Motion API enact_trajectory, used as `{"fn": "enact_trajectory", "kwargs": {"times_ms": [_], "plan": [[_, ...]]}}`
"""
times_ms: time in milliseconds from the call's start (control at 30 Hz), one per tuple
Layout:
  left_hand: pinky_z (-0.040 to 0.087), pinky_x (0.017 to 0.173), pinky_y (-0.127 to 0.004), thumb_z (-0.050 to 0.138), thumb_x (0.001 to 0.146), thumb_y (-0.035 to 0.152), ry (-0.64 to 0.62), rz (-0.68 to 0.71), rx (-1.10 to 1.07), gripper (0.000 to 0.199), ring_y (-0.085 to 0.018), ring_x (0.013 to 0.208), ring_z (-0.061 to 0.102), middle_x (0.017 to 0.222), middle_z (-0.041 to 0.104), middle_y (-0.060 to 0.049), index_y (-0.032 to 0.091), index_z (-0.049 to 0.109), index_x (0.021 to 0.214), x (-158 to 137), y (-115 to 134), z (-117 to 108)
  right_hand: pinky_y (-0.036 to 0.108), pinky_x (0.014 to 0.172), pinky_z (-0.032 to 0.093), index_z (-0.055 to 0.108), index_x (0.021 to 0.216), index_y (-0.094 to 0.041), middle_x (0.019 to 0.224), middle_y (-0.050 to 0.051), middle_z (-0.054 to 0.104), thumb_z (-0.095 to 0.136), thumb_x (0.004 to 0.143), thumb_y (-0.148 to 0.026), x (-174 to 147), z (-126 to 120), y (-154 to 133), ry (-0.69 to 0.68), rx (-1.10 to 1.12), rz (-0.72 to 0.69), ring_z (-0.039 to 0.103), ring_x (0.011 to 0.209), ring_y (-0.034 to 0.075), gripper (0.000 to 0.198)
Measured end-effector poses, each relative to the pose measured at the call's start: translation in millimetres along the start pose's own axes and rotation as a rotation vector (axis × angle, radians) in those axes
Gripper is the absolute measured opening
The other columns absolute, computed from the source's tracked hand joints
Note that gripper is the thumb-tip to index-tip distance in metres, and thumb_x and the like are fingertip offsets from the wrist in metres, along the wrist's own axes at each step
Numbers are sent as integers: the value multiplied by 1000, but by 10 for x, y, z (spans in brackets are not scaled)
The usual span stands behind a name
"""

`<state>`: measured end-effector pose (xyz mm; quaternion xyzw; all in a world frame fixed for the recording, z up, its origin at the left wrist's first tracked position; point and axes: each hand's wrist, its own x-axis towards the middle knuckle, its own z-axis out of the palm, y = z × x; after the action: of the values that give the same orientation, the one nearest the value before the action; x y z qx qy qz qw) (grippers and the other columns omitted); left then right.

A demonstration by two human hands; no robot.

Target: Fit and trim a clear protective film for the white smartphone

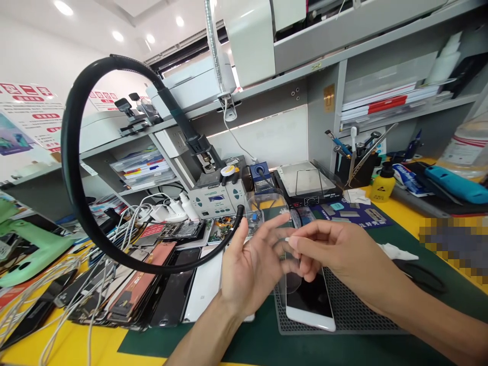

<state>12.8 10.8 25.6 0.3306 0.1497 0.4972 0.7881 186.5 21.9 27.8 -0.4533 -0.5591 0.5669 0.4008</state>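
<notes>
A clear plastic film (263,249) with rounded corners, hard to make out, sits across the palm and fingers of my left hand (247,269). That hand holds it with the thumb upright and the fingers curled. My right hand (328,249) pinches a small white tab (288,239) at the film between thumb and forefinger. Below both hands lies a white-framed phone (309,300) with a dark screen, face up on a grey textured mat (346,305). The hands and film cover its upper part.
A thick black hose (72,168) loops on the left, running to a control box (217,198). Phone panels (129,284) and white cables (57,315) crowd the left side. A flat heating plate (308,180), tool holder (353,165) and yellow bottle (383,182) stand behind. Crumpled white tissue (398,252) lies right.
</notes>
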Motion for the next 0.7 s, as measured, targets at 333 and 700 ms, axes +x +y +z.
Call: {"fn": "enact_trajectory", "kwargs": {"times_ms": [333,700], "plan": [[46,81,-41,20,102,58,5,-1,-2,72,-25,92,54,112,61,-16,9,65,127,-10,-7,-18,27,53,57,70,82,-17,57,1,68,67,90,-29,6,-10,1,-8,31,4,66,53,16,15],[46,83,-43,21,102,58,23,-4,24,70,-26,91,52,112,60,-16,10,65,128,-15,-8,3,25,52,56,71,80,-18,55,0,68,66,88,-25,10,8,-10,-2,35,15,65,51,15,12]]}}
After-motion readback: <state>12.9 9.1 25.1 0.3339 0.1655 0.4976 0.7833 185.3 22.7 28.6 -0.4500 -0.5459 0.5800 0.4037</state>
